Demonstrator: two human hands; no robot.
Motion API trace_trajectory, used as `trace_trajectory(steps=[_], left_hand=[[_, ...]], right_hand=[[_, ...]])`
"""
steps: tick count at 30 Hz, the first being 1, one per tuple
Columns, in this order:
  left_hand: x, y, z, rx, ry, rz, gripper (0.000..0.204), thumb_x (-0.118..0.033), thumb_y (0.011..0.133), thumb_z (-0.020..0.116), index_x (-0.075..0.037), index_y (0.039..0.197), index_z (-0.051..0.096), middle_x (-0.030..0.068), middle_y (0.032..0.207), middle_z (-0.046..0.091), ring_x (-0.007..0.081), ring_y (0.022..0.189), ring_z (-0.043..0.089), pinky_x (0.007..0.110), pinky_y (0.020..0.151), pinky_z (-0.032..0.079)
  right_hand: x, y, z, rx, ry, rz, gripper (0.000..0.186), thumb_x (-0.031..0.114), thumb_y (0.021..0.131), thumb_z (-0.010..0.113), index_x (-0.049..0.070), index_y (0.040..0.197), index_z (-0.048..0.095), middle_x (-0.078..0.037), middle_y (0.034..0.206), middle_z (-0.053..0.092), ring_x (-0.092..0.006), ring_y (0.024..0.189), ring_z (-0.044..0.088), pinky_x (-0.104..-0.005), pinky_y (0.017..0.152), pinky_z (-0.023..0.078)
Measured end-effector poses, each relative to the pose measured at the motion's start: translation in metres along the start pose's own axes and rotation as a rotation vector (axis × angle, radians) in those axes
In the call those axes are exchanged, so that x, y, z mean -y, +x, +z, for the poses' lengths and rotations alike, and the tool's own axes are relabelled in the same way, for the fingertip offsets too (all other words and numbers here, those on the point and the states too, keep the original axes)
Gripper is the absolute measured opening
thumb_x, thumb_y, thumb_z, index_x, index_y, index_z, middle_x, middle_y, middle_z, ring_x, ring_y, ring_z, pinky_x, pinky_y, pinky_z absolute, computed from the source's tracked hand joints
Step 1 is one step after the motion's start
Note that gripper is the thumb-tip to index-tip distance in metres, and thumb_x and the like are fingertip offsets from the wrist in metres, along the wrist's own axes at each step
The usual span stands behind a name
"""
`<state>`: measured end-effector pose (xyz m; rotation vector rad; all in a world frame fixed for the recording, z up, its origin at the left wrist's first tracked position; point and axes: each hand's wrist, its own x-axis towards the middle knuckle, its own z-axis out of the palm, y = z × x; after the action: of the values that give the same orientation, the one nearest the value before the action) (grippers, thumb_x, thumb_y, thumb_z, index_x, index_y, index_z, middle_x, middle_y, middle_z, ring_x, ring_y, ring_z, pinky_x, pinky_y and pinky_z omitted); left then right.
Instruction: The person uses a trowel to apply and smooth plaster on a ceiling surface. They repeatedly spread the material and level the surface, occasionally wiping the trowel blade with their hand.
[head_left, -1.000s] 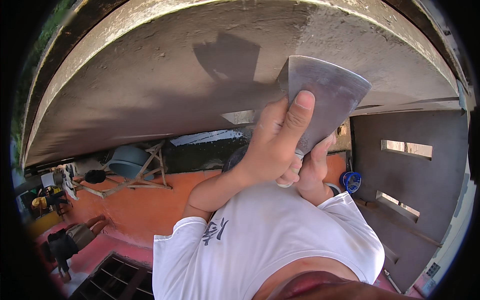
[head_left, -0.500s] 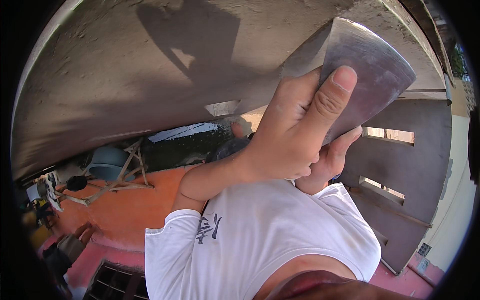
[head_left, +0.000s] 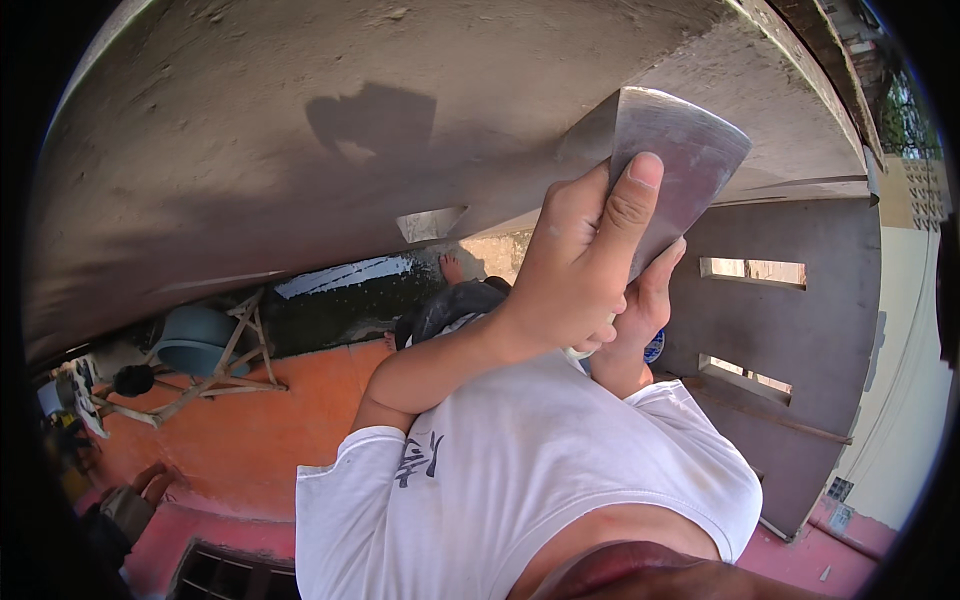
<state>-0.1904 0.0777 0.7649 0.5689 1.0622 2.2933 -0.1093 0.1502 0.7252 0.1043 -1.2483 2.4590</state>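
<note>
A putty knife (head_left: 675,165) with a wide, flared metal blade is held up in front of the grey plastered wall (head_left: 230,130). My left hand (head_left: 580,260) is closed round its lower part, thumb pressed along the blade face. Just beside it, my right hand (head_left: 650,310) is also closed on the tool, fingers at the blade's lower edge. Most of the handle is hidden by my hands. Whether the blade touches the wall I cannot tell. A dark shadow (head_left: 375,120) falls on the plaster to the left.
To the right stands a grey wall (head_left: 800,330) with slot openings. At lower left, a blue-grey basin (head_left: 200,340) rests by a wooden stand (head_left: 245,340) on the orange floor (head_left: 320,400). Another person's legs (head_left: 150,485) show at the far left. A small opening (head_left: 430,224) pierces the plastered wall.
Both hands and the putty knife have moved down and slightly left, and the blade looks smaller. The shadow on the wall has shrunk. Both hands keep their grip.
</note>
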Motion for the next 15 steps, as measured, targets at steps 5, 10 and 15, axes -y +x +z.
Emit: trace_trajectory(steps=[5,10,15], left_hand=[[-0.016,0.000,0.005,0.016,-0.020,-0.052,0.053,-0.049,0.103,0.043,0.000,0.088,0.057,-0.0003,0.054,0.050,0.0065,0.035,0.041,0.026,0.032,0.028],[0.003,-0.005,-0.003,-0.003,0.002,-0.019,0.053,-0.050,0.103,0.042,0.000,0.092,0.058,0.0002,0.056,0.052,0.0068,0.035,0.042,0.025,0.030,0.029],[-0.012,-0.008,0.002,-0.007,-0.002,-0.093,0.053,-0.050,0.103,0.042,0.000,0.093,0.058,0.0000,0.057,0.053,0.0065,0.035,0.041,0.024,0.030,0.029]], right_hand=[[0.003,0.007,0.011,0.094,0.273,0.053,0.063,0.057,0.101,0.034,0.003,0.131,0.043,-0.004,0.076,0.053,-0.0087,0.052,0.047,-0.0226,0.043,0.039],[0.003,-0.003,0.001,-0.040,0.024,0.021,0.060,0.055,0.103,0.032,0.005,0.135,0.040,-0.005,0.087,0.054,-0.0101,0.063,0.050,-0.0248,0.052,0.042],[0.004,-0.002,0.005,-0.039,0.061,0.039,0.059,0.055,0.102,0.035,0.007,0.136,0.037,-0.005,0.079,0.051,-0.0102,0.052,0.046,-0.0244,0.043,0.039]])
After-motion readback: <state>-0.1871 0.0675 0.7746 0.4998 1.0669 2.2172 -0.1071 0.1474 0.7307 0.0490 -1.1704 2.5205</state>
